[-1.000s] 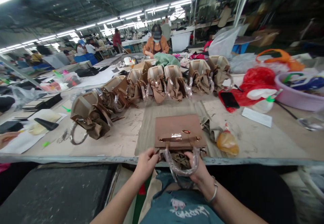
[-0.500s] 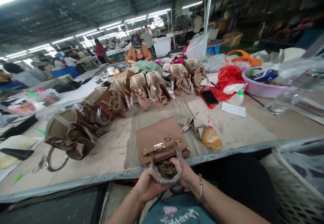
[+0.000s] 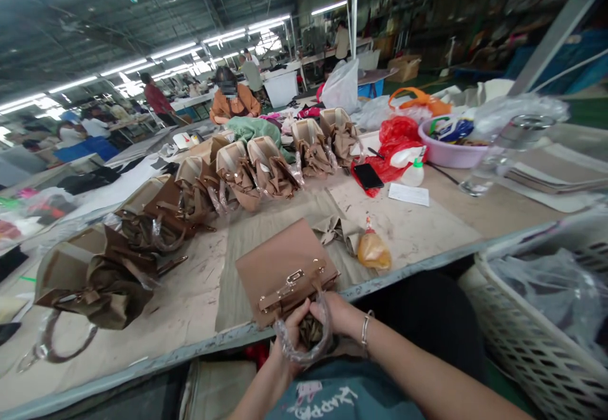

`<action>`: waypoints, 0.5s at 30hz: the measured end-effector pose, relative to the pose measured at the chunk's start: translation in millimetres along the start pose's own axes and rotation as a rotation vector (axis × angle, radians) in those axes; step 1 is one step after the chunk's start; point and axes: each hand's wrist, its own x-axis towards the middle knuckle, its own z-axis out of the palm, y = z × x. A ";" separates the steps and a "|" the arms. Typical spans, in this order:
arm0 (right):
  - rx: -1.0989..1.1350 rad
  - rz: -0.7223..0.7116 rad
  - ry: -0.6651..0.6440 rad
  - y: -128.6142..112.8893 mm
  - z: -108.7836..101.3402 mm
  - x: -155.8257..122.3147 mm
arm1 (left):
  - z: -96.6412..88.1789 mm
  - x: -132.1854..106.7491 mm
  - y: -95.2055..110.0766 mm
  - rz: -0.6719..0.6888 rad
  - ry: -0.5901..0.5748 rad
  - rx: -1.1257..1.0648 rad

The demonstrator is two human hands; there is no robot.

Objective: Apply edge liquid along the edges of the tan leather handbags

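A tan leather handbag [image 3: 280, 265] lies flat at the near table edge, its gold clasp toward me. Its handle, wrapped in clear plastic [image 3: 304, 347], loops down over the edge. My left hand [image 3: 291, 325] is closed on the bag's open end beside the handle. My right hand [image 3: 335, 313], a bangle on its wrist, grips the same end from the right. Brown stuffing paper shows between both hands.
A row of matching handbags [image 3: 237, 173] curves from the near left to the far middle. A glue bottle [image 3: 373, 249], black phone [image 3: 368, 176], red bag [image 3: 399, 132] and pink basin [image 3: 449, 154] sit right. A white plastic basket [image 3: 536, 325] stands at my right. A person [image 3: 232, 100] works opposite.
My view has swung right and dropped, bringing the white basket into sight. Both hands have closed in on the bag's open end, and the bag now lies at a slant.
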 end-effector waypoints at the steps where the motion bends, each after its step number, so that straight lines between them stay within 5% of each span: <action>1: -0.064 -0.001 0.011 -1.8 -2.0 -4.3 | 0.9 1.4 1.2 0.038 0.039 0.003; 8: -0.394 -0.069 0.169 -15.4 -7.5 -36.6 | 12.8 2.1 14.4 0.044 0.056 -0.019; 15: -0.727 -0.217 0.016 -14.7 3.4 -24.0 | 17.8 -2.5 13.6 -0.066 0.023 0.012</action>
